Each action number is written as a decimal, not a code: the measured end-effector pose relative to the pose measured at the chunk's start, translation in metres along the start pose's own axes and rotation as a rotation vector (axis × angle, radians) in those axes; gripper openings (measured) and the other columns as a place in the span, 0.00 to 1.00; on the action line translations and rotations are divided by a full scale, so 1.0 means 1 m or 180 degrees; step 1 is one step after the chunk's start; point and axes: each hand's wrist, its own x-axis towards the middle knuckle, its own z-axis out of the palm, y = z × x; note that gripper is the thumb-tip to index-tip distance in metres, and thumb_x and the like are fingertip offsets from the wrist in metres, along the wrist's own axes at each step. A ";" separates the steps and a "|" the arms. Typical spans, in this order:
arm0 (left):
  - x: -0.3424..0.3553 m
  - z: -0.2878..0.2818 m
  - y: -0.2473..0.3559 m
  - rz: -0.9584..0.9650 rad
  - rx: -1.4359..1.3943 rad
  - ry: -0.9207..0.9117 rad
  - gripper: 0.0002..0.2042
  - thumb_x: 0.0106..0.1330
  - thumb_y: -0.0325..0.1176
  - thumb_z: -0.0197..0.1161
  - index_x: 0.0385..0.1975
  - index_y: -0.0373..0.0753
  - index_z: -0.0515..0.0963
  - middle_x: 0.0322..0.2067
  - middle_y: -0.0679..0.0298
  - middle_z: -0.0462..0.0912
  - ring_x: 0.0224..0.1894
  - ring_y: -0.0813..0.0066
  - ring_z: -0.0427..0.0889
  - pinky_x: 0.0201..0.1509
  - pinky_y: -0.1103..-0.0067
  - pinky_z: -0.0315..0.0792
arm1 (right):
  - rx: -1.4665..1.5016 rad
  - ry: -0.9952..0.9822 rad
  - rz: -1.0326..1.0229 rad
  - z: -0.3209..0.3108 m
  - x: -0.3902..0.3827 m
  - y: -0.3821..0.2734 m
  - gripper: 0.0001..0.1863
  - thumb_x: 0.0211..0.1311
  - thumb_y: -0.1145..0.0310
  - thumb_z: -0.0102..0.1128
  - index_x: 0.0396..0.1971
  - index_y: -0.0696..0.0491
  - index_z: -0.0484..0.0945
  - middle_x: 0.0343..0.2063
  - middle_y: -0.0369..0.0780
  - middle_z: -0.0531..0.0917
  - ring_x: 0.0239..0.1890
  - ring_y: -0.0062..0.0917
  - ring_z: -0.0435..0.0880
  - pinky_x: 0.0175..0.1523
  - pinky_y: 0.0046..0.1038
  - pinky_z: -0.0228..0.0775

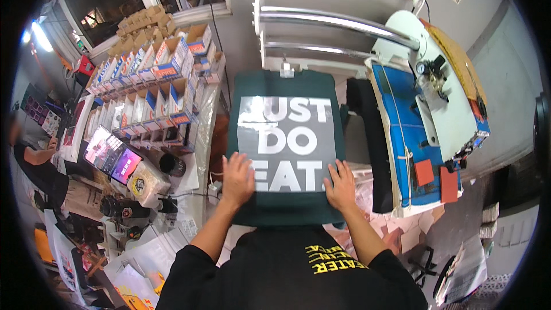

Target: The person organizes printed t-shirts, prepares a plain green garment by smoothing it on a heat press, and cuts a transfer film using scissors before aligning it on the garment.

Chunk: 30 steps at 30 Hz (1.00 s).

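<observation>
A dark green shirt (pixel 287 211) lies spread flat in front of me, its far edge near a small white clip. On it rests a clear, greyish film sheet (pixel 248 142) bearing large white block letters, shiny near its top left. My left hand (pixel 238 182) is at the sheet's lower left corner, fingers stretched out and slightly blurred. At the lower right corner is my right hand (pixel 341 185), fingers apart, touching the sheet's edge and the shirt. Neither hand grips anything.
Chrome tubes (pixel 338 20) of a press machine cross behind the shirt to its white head (pixel 447 121), right, above a blue pad (pixel 402 115). Left stand stacked cardboard bins (pixel 163 72), a lit tablet (pixel 112 155) and a black cup (pixel 172 164). Another person (pixel 43 166) is far left.
</observation>
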 end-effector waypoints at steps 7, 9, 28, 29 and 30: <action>-0.012 -0.007 -0.008 -0.0100 0.0024 -0.0020 0.21 0.65 0.32 0.57 0.59 0.37 0.73 0.64 0.48 0.67 0.68 0.45 0.61 0.72 0.53 0.53 | 0.0152 -0.0033 0.0182 0.002 0.002 -0.003 0.24 0.65 0.57 0.57 0.59 0.51 0.75 0.66 0.44 0.67 0.70 0.43 0.59 0.68 0.47 0.56; -0.011 -0.006 -0.004 -0.0187 0.0198 -0.0046 0.21 0.66 0.31 0.56 0.60 0.38 0.72 0.65 0.48 0.66 0.69 0.45 0.61 0.72 0.55 0.53 | 0.0086 -0.0058 0.0128 -0.003 0.001 -0.007 0.25 0.64 0.56 0.58 0.59 0.51 0.75 0.66 0.44 0.67 0.70 0.44 0.59 0.68 0.47 0.56; -0.011 -0.005 -0.009 -0.0314 0.0020 -0.0014 0.22 0.65 0.31 0.58 0.60 0.39 0.73 0.65 0.51 0.67 0.69 0.46 0.60 0.71 0.59 0.57 | -0.0088 -0.0244 0.0087 -0.010 0.004 -0.015 0.27 0.64 0.55 0.58 0.61 0.48 0.74 0.65 0.48 0.66 0.69 0.48 0.58 0.70 0.47 0.54; -0.010 -0.008 -0.007 -0.0296 0.0057 -0.0026 0.22 0.65 0.31 0.58 0.60 0.39 0.73 0.65 0.51 0.67 0.69 0.45 0.60 0.71 0.59 0.57 | -0.0104 -0.0245 0.0116 -0.009 0.004 -0.017 0.27 0.64 0.55 0.58 0.61 0.48 0.74 0.65 0.47 0.66 0.69 0.48 0.59 0.70 0.46 0.54; -0.008 -0.009 -0.006 -0.0210 0.0067 0.0011 0.22 0.65 0.32 0.59 0.61 0.39 0.72 0.65 0.51 0.67 0.69 0.44 0.60 0.71 0.59 0.58 | -0.0068 -0.0151 0.0130 -0.009 0.007 -0.017 0.26 0.64 0.55 0.58 0.61 0.48 0.74 0.65 0.47 0.66 0.69 0.48 0.59 0.71 0.46 0.54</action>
